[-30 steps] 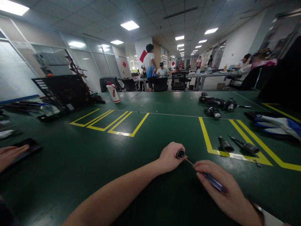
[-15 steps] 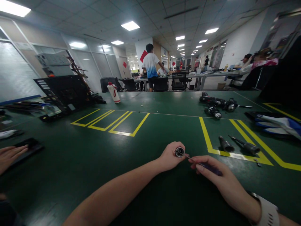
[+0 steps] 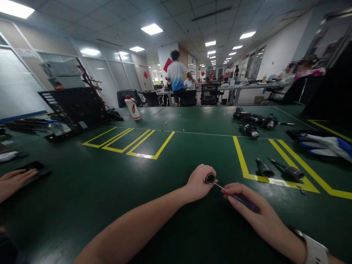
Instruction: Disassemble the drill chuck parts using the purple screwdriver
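My left hand (image 3: 200, 183) is closed around a round, hollow dark metal part (image 3: 210, 178), its open end facing me; the rest of the part is hidden in the fist. In my right hand (image 3: 251, 201) is a thin screwdriver (image 3: 245, 202) with a dark purple handle, held between thumb and fingers. Its slim shaft points up and left, and the tip meets the rim of the round part; whether it reaches inside, I cannot tell. To the right, two dark metal tool parts (image 3: 264, 168) (image 3: 293, 172) lie beside yellow tape, with small metal pieces (image 3: 302, 190) near them.
Several black and silver tool bodies (image 3: 250, 129) lie at the back right, near blue and white gloves (image 3: 324, 145). A white cup (image 3: 132, 108) with a red top stands at the back left. Another person's hand (image 3: 16, 182) rests on a black tablet-like object (image 3: 41, 170) at far left.
My right hand has drawn slightly right and down with the screwdriver, so more of its shaft shows. The round part has tilted a little in my left hand.
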